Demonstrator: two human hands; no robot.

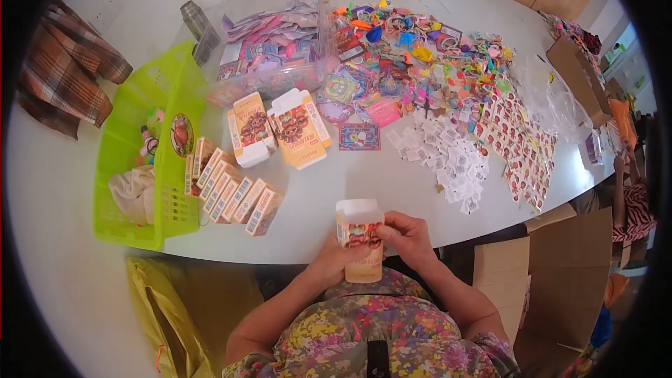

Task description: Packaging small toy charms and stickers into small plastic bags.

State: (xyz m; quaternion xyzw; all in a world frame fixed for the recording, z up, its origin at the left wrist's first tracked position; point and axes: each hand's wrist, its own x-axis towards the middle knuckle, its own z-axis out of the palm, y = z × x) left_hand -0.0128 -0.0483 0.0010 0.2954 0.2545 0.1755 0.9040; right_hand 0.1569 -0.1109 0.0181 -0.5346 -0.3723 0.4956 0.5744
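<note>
In front of my body, at the table's near edge, I hold a small printed cardboard box (365,266) with both hands. It is cream and orange, with cartoon figures on its front, and a white flap stands up at its top. My left hand (330,259) is wrapped round its left side. From the right, my right hand (408,239) grips the upper side, thumb on the printed front. To the left, a row of similar filled-out boxes (234,192) leans together. Behind them lie flat, unfolded cartons (299,129) and a further stack of cartons (252,129).
A green plastic basket (112,203) stands at the left, a clear bin (266,80) of shiny packets behind. Small colourful toys (420,49), white paper slips (451,161) and printed sticker sheets (521,147) spread across the table. An open cardboard box (567,280) sits right of me.
</note>
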